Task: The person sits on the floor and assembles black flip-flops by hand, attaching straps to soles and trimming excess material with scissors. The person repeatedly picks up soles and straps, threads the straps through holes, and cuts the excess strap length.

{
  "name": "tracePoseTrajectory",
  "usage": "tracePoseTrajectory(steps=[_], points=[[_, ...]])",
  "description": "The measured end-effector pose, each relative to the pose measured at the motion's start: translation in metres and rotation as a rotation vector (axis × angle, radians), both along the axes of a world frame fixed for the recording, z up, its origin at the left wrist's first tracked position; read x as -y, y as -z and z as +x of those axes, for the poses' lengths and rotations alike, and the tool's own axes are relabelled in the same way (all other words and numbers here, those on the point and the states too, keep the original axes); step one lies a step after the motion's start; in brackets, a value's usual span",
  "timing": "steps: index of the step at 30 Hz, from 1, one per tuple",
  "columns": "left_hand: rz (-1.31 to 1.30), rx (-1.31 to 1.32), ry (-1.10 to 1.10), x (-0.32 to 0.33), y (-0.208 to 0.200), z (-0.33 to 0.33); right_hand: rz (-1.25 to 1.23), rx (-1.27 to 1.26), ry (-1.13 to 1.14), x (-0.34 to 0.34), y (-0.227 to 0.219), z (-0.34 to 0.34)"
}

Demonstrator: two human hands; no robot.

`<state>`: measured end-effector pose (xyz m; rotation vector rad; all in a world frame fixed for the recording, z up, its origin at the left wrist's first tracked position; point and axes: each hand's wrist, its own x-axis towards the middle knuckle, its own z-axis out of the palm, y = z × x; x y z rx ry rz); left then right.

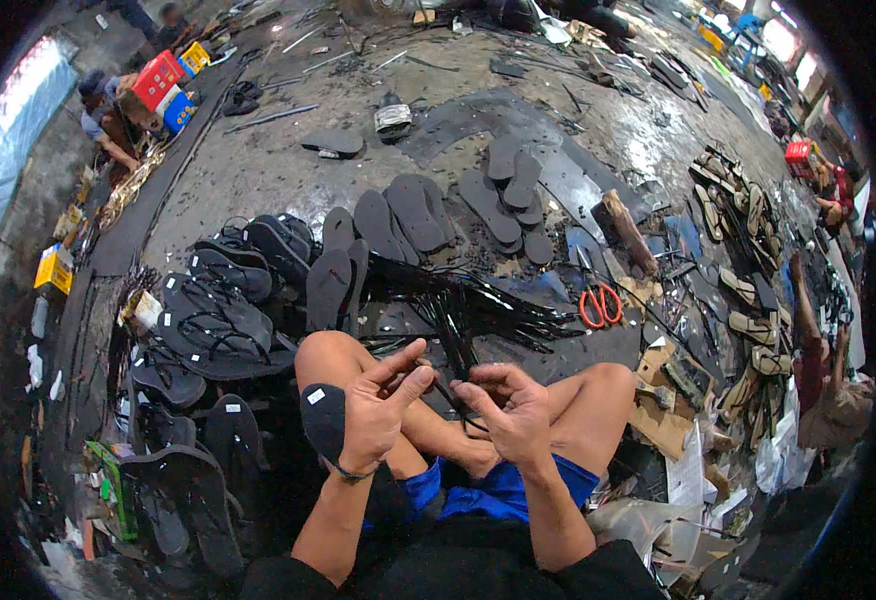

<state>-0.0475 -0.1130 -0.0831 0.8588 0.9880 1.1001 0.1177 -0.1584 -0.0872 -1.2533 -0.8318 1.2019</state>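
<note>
While the person sits cross-legged on the floor, piles of black sandals and flat soles lie ahead, with red scissors to the right. A sole rests on the left knee. Both hands meet over the lap on a thin black strap. The left hand pinches it between thumb and forefinger; the right hand curls closed around it. The strap looks light, soft and bendy, best held near its end.

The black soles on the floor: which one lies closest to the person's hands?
The black sole with a small white sticker, resting against the left hand; the others lie farther off.
</note>
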Motion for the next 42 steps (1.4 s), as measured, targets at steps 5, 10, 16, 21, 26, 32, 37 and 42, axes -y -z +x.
tracePoseTrajectory(steps=[5,10,16,21,26,32,37,42], points=[[-0.004,-0.033,-0.004,0.002,-0.007,-0.001,-0.052,-0.013,-0.147,0.005,0.003,0.001],[0.060,-0.121,-0.021,0.005,-0.010,-0.002,-0.038,0.095,-0.177,0.005,0.005,-0.001],[0.137,-0.126,-0.008,0.007,-0.005,-0.001,0.088,0.326,-0.223,0.005,-0.003,0.002],[0.209,-0.343,-0.038,0.018,-0.014,0.006,0.277,0.462,-0.099,0.001,-0.004,-0.009],[0.447,-0.570,-0.038,0.036,-0.005,-0.021,0.354,0.412,-0.055,0.006,0.020,-0.029],[0.251,-1.317,-0.225,0.073,0.054,-0.119,0.109,0.159,-0.151,0.015,0.020,-0.042],[0.043,-0.460,-0.219,0.078,-0.011,-0.086,0.118,0.175,-0.263,0.007,0.027,-0.052],[0.056,-0.412,-0.125,0.069,-0.020,-0.063,0.061,0.253,-0.300,0.013,0.005,-0.037]])
